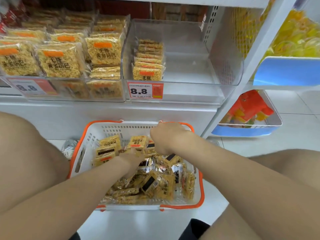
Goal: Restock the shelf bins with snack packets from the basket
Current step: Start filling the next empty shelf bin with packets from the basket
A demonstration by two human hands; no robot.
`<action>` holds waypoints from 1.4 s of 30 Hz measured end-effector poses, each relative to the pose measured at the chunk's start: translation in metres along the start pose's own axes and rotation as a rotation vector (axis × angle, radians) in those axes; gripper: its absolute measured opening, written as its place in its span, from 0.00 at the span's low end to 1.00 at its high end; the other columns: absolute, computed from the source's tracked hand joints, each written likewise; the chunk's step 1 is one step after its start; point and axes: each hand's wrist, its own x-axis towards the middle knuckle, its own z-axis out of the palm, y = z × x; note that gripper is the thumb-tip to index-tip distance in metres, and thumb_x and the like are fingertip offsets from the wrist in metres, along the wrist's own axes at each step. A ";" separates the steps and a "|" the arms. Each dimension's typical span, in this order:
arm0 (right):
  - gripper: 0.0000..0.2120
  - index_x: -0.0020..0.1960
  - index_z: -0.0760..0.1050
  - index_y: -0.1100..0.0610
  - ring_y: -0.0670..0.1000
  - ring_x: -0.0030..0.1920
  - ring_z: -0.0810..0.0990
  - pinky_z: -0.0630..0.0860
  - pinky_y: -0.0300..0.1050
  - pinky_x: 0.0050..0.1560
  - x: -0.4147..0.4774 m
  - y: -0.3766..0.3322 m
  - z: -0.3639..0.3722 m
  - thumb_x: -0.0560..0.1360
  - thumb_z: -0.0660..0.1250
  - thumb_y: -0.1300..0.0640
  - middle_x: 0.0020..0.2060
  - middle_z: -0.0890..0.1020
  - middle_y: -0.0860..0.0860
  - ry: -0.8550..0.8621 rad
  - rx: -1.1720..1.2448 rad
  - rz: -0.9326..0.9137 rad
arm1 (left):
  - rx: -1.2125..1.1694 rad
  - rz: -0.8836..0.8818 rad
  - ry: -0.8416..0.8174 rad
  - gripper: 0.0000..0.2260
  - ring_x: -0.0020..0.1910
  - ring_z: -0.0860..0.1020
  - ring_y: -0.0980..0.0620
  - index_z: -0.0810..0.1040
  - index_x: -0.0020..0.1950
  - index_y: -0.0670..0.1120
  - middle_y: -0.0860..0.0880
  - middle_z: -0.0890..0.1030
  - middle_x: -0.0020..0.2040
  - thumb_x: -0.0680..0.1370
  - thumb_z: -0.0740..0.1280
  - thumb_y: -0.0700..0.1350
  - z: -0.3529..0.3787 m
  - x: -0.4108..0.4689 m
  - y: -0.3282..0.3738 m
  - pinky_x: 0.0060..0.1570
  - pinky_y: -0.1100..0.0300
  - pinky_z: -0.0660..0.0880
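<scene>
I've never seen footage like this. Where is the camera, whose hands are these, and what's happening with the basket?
There is no machine here. A person wears one camera on the head, looking forward and down, so you see their own hands. The left hand and right hand reach into a white basket with an orange rim, full of snack packets. Blur and the hands themselves hide whether either hand grips a packet. On the shelf above stand clear bins. The left bin is full of the same snack. The right bin holds only one row of packets at its left side. Its price tag reads 8.8.
</scene>
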 end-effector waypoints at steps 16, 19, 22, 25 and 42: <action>0.06 0.55 0.76 0.58 0.50 0.36 0.75 0.68 0.45 0.31 0.007 -0.009 -0.008 0.81 0.61 0.61 0.42 0.73 0.53 -0.123 -0.019 -0.047 | 0.064 0.049 0.194 0.42 0.71 0.71 0.37 0.57 0.84 0.48 0.39 0.60 0.77 0.75 0.68 0.25 0.030 0.015 -0.016 0.66 0.47 0.77; 0.09 0.59 0.77 0.58 0.50 0.39 0.76 0.68 0.44 0.31 0.010 -0.009 -0.009 0.81 0.61 0.61 0.42 0.73 0.52 -0.149 -0.013 -0.056 | 0.151 0.089 0.274 0.41 0.65 0.76 0.38 0.60 0.81 0.48 0.39 0.61 0.76 0.73 0.70 0.25 0.028 0.017 -0.015 0.59 0.50 0.81; 0.08 0.58 0.76 0.58 0.50 0.38 0.75 0.68 0.44 0.31 0.013 -0.011 -0.013 0.81 0.61 0.61 0.42 0.74 0.52 -0.154 -0.023 -0.060 | 0.135 0.137 0.303 0.33 0.60 0.81 0.40 0.67 0.77 0.47 0.40 0.70 0.74 0.75 0.68 0.26 0.023 0.021 -0.013 0.55 0.51 0.82; 0.04 0.50 0.74 0.57 0.50 0.35 0.74 0.68 0.44 0.30 0.016 -0.012 -0.017 0.80 0.61 0.63 0.41 0.75 0.51 -0.128 -0.022 -0.049 | 0.106 0.114 0.301 0.20 0.48 0.82 0.47 0.72 0.62 0.50 0.48 0.80 0.53 0.77 0.67 0.29 0.012 0.014 -0.014 0.48 0.50 0.82; 0.12 0.54 0.81 0.63 0.54 0.37 0.88 0.86 0.50 0.41 0.002 0.019 -0.059 0.76 0.74 0.55 0.42 0.87 0.57 -0.071 0.582 -0.005 | -1.474 0.224 0.833 0.08 0.48 0.83 0.38 0.78 0.52 0.48 0.38 0.82 0.50 0.86 0.63 0.49 -0.092 -0.097 -0.030 0.50 0.41 0.82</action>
